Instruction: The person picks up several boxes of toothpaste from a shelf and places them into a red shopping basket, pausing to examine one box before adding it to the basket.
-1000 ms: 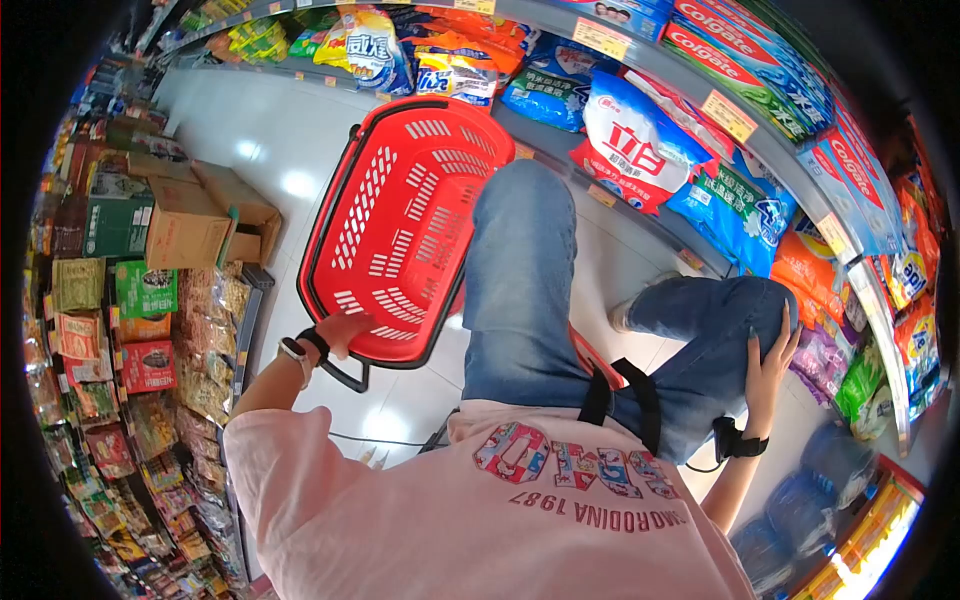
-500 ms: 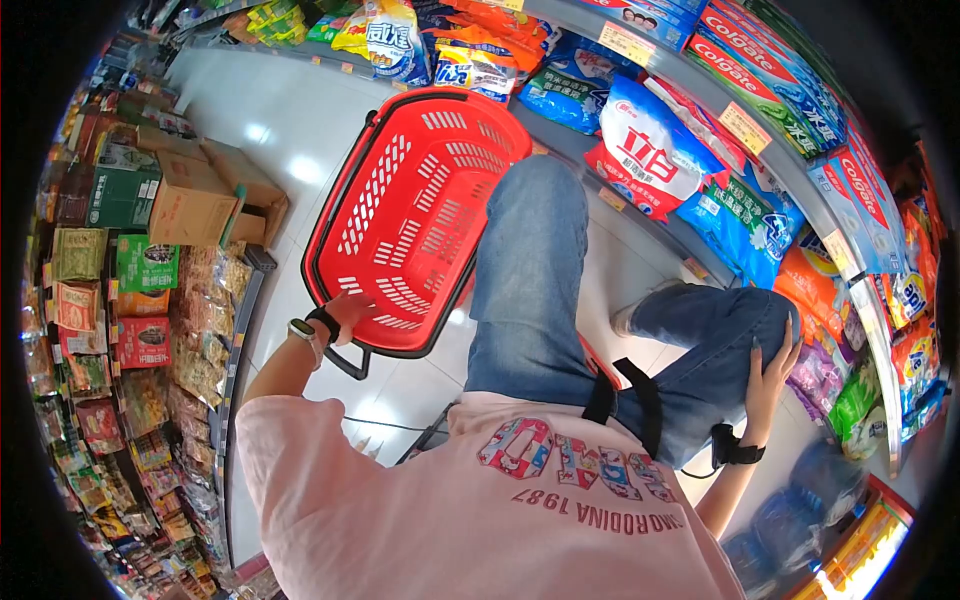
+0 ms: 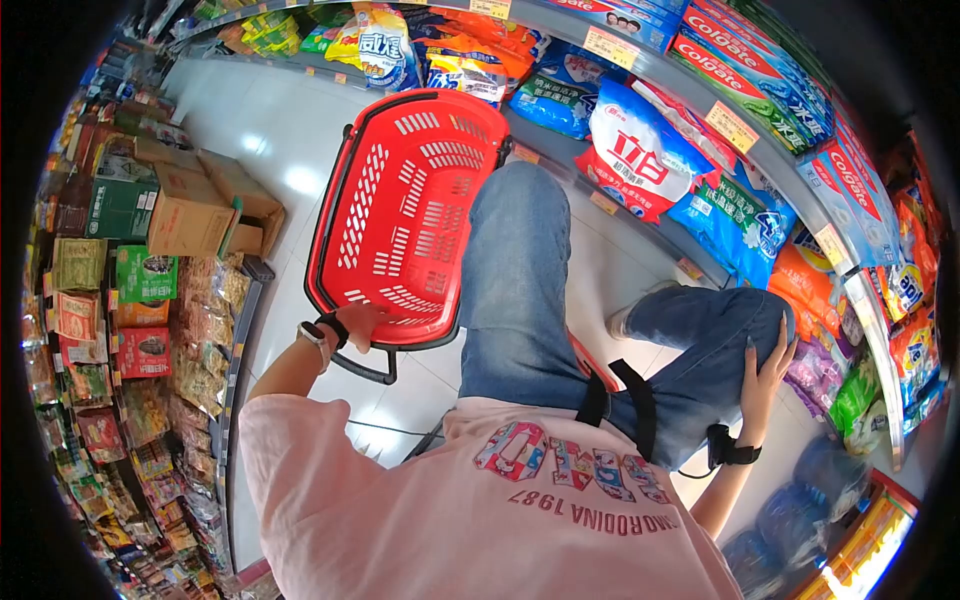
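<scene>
An empty red plastic shopping basket [image 3: 400,200] sits on the white tiled floor in front of my left leg. My left hand [image 3: 357,323], with a watch and a black band at the wrist, is closed on the basket's near rim beside its black handle [image 3: 365,370]. My right hand [image 3: 765,365] lies flat on my right knee, fingers spread and holding nothing; a black strap circles that wrist. I am crouched in blue jeans and a pink shirt.
Shelves on the right hold detergent bags [image 3: 640,150] and Colgate boxes [image 3: 770,60]. A snack rack [image 3: 130,330] runs along the left. Cardboard boxes [image 3: 195,210] stand on the aisle floor [image 3: 270,110] beyond it.
The basket has shifted slightly toward me and turned a little, my left hand staying on its near rim. My right hand has stayed on the knee.
</scene>
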A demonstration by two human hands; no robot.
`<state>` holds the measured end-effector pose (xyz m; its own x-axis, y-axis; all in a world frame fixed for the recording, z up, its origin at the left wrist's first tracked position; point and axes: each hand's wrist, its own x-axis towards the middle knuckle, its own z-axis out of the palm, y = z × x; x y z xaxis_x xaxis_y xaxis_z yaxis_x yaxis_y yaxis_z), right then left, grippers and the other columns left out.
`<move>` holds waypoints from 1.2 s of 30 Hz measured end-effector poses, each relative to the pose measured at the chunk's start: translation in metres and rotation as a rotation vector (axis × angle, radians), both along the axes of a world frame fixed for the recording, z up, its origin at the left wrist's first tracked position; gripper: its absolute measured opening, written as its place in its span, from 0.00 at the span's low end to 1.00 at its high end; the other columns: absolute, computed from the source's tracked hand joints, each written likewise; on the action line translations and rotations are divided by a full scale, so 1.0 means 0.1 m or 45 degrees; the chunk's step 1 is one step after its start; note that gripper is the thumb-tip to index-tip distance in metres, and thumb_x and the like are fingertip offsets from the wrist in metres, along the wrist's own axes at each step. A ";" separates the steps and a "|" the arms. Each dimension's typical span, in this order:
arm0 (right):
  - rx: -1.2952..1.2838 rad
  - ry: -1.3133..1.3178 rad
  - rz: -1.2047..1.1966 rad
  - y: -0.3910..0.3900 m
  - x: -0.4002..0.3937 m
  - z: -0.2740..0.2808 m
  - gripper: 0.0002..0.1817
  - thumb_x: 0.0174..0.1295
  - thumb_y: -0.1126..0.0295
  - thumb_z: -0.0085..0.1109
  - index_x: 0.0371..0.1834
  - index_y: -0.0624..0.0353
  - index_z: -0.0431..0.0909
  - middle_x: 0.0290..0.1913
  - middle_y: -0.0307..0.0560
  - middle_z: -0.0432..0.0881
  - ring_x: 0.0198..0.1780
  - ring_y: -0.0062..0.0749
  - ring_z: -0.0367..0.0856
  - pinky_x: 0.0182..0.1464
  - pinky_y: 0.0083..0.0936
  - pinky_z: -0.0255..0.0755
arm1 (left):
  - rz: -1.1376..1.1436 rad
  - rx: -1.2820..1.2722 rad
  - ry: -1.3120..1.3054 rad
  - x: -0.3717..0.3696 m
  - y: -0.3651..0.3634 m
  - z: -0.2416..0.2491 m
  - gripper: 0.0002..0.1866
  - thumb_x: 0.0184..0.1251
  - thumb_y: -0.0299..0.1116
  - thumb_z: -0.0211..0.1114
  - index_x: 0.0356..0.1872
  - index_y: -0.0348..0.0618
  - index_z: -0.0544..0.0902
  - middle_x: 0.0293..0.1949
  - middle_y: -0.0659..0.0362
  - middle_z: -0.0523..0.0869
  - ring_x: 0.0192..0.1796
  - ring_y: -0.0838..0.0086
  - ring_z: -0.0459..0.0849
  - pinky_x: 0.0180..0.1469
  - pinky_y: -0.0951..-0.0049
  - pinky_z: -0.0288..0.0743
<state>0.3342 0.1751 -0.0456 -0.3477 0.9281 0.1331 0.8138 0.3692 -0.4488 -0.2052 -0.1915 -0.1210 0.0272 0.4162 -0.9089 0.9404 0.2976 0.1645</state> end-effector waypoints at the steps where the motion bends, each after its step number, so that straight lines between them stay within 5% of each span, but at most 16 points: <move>1: 0.002 -0.007 0.010 0.00 0.00 -0.01 0.34 0.62 0.63 0.54 0.72 0.48 0.53 0.73 0.60 0.46 0.73 0.57 0.43 0.71 0.47 0.42 | -0.017 0.005 -0.001 -0.01 -0.01 -0.01 0.59 0.26 0.27 0.73 0.70 0.66 0.56 0.68 0.50 0.63 0.68 0.55 0.63 0.67 0.55 0.60; 13: 0.001 0.021 -0.010 -0.05 0.01 0.03 0.35 0.62 0.62 0.55 0.72 0.49 0.53 0.72 0.62 0.46 0.73 0.57 0.42 0.71 0.47 0.41 | -0.088 -0.031 0.079 0.01 -0.15 0.02 0.57 0.26 0.23 0.70 0.69 0.64 0.59 0.69 0.52 0.61 0.69 0.56 0.61 0.70 0.55 0.56; 25: 0.043 0.036 -0.004 -0.02 -0.07 0.04 0.34 0.61 0.65 0.55 0.71 0.47 0.54 0.72 0.64 0.46 0.73 0.58 0.43 0.70 0.47 0.42 | 0.100 0.650 0.147 0.28 -0.13 0.17 0.46 0.27 0.16 0.62 0.61 0.53 0.72 0.52 0.52 0.80 0.54 0.57 0.78 0.56 0.62 0.73; 36: 0.011 0.039 -0.018 -0.02 -0.02 0.02 0.35 0.60 0.65 0.55 0.71 0.47 0.54 0.72 0.63 0.46 0.73 0.58 0.43 0.71 0.46 0.42 | -0.275 0.463 0.096 0.11 -0.01 -0.01 0.40 0.39 0.35 0.69 0.62 0.47 0.68 0.51 0.51 0.80 0.50 0.55 0.80 0.55 0.60 0.73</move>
